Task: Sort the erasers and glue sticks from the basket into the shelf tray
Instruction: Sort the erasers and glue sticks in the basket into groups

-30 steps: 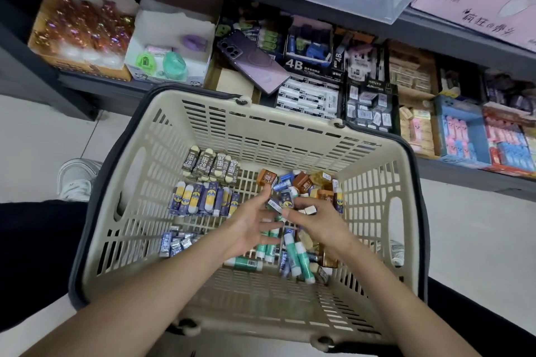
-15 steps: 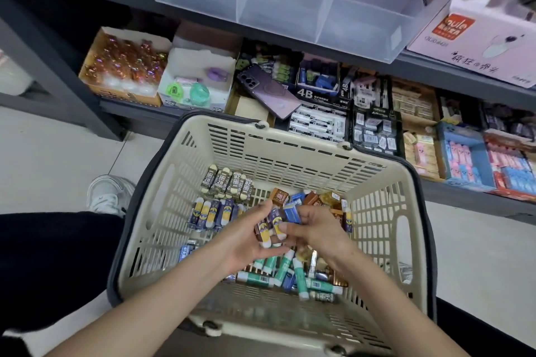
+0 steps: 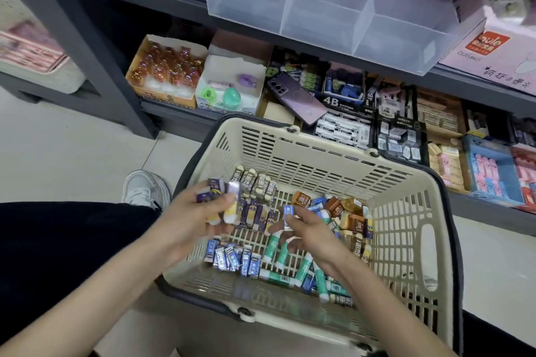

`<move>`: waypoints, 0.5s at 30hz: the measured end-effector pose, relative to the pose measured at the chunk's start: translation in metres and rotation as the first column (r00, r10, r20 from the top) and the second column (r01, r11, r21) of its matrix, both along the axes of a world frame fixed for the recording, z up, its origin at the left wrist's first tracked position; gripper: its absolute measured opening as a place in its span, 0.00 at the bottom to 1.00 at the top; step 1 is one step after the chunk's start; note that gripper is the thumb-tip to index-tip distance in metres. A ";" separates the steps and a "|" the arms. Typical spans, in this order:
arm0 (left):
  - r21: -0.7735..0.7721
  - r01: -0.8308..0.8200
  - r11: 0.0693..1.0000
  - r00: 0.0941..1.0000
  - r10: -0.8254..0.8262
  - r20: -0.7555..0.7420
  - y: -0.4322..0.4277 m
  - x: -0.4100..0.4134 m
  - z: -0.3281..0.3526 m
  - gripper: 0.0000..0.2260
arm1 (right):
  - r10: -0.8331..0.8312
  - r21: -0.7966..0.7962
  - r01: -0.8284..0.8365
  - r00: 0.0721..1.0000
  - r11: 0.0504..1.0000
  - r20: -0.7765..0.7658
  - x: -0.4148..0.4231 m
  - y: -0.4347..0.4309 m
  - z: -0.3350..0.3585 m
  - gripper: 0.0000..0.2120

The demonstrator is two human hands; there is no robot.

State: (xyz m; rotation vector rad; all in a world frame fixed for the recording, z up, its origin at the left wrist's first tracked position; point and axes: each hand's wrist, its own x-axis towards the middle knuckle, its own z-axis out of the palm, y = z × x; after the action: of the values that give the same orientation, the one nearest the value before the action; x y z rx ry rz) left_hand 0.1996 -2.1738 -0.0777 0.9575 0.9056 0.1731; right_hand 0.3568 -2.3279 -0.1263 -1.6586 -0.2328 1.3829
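Observation:
A beige plastic basket [image 3: 412, 211] holds several wrapped erasers and green-and-white glue sticks [image 3: 304, 265]. My left hand [image 3: 191, 223] is lifted over the basket's left side and grips a bunch of purple-and-yellow erasers [image 3: 220, 200]. My right hand [image 3: 307, 229] is low inside the basket and pinches a small blue eraser [image 3: 288, 213] between thumb and fingers. A clear divided tray [image 3: 327, 6] with three compartments stands on the shelf above, with nothing visible in it.
The lower shelf [image 3: 179, 117] carries boxes of stationery and a purple phone [image 3: 295, 98]. A white box [image 3: 499, 52] stands right of the tray. A dark shelf post [image 3: 95, 46] rises at left. My white shoe [image 3: 145, 188] rests on the tiled floor beside the basket.
My left hand has lifted up and to the left with a bunch of erasers. My right hand has parted from it and stays low in the basket. The view has tilted up toward the tray.

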 end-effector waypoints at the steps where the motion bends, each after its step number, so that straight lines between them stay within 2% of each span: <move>1: 0.045 -0.035 0.998 0.999 0.034 0.022 0.008 -0.006 0.003 0.12 | -0.020 -0.023 0.019 0.999 1.000 -0.044 -0.002 0.002 -0.006 0.08; 4: 0.136 -0.125 0.983 0.990 0.114 0.089 0.026 -0.017 0.006 0.09 | -0.060 -0.122 0.057 0.998 0.991 -0.014 -0.006 0.009 -0.029 0.10; 7: 0.164 -0.183 0.969 0.978 0.162 0.133 0.035 -0.018 0.004 0.16 | -0.131 -0.219 0.145 0.988 0.965 0.078 -0.006 0.015 -0.048 0.11; 11: 0.162 -0.213 0.964 0.970 0.189 0.152 0.040 -0.011 0.000 0.11 | -0.151 -0.242 0.181 0.979 0.953 0.139 0.002 0.021 -0.063 0.05; 15: 0.147 -0.208 0.967 0.970 0.185 0.156 0.041 -0.009 -0.003 0.12 | 0.002 -0.291 0.002 1.000 0.957 0.014 0.001 0.024 -0.071 0.18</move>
State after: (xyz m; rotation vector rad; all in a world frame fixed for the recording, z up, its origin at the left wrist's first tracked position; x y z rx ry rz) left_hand 0.1904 -2.1333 -0.0812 0.9918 0.8648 0.4855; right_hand 0.3574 -2.3038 -0.1972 -1.9091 -0.0367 1.4595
